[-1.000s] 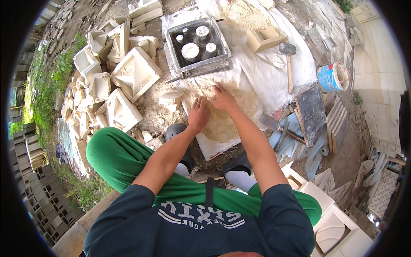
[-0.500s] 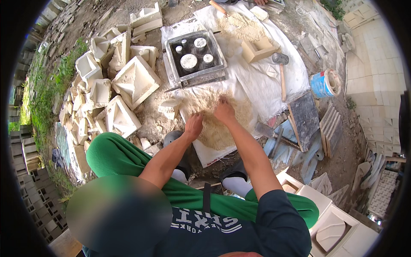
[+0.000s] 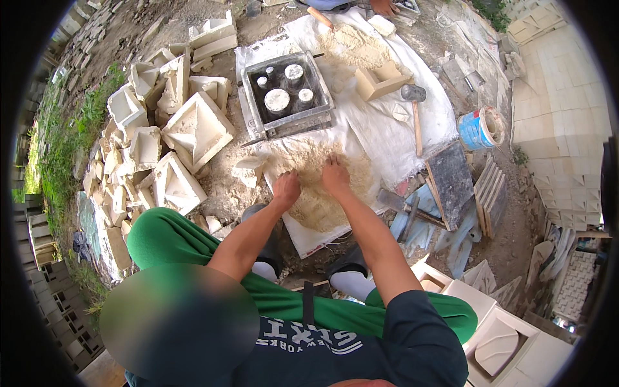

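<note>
Both hands are down in a mound of pale, damp-looking sand (image 3: pixel 317 205) heaped on a white sack sheet (image 3: pixel 304 242). My left hand (image 3: pixel 286 188) has its fingers curled into the left side of the heap. Just right of it and slightly farther off, my right hand (image 3: pixel 335 175) bends its fingers into the sand too. The fingertips are partly hidden, and I see no tool in either hand. Beyond the heap stands a dark square mould box (image 3: pixel 288 130) with several round, white-topped posts (image 3: pixel 277 101) inside. A broken pale block (image 3: pixel 248 171) lies left of my left hand.
Cast blocks and fragments (image 3: pixel 198 132) pile up at left. To the right are a mallet (image 3: pixel 416 119), a hammer (image 3: pixel 409 206), a dark board (image 3: pixel 446 184) and a bucket (image 3: pixel 480 128). An open cast piece (image 3: pixel 380 80) sits at the back, near another person's hand (image 3: pixel 385 6).
The whole view has shifted slightly. Both hands stay in the sand, with the right hand drawn a little nearer. More of the other person shows at the top.
</note>
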The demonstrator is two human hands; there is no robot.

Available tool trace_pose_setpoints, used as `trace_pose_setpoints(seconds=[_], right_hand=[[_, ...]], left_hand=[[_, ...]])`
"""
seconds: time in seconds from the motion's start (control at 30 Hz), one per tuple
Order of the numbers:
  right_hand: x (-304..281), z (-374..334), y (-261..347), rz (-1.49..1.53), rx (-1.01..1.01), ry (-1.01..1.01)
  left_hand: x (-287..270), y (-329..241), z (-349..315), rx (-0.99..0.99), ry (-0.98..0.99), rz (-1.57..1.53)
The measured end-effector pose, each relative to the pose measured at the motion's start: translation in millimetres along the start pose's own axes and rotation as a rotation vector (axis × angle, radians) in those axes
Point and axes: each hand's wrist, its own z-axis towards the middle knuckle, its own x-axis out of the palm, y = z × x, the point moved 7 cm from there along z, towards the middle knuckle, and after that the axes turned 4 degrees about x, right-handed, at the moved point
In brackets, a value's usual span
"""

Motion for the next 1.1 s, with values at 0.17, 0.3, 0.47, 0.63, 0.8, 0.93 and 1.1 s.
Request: trace_pose_setpoints(seconds=[0.17, 0.3, 0.47, 0.63, 0.8, 0.93, 1.1], right_hand=[[7.9, -5.1, 12.0, 0.143, 0.11, 0.183], [4.1, -13.5, 12.4, 0.119, 0.116, 0.134], [-2.3, -29.9, 11.1, 0.165, 0.095, 0.051], [-13.6, -51.4, 20.8, 0.348, 0.159, 0.137], [-22.3, -69.1, 24.4, 0.288, 0.092, 0.229], [-21.2, -78.0, 23.8, 0.238, -0.002, 0.166], [-15.9, -91.7, 14.0, 0.176, 0.01, 0.113]], left_hand=[[-0.3, 19.6, -1.7, -0.088, 0.019, -0.009], [3.8, 14.7, -2.3, -0.073, 0.026, -0.016], [5.6, 7.8, -3.1, -0.021, 0.005, -0.006], [9.2, 12.7, -6.1, 0.01, 0.009, -0.011], [11.2, 11.0, -6.1, -0.02, 0.077, -0.01], [13.1, 10.8, 2.0, -0.023, 0.154, 0.05], [11.3, 4.4, 0.9, 0.042, 0.12, 0.068]])
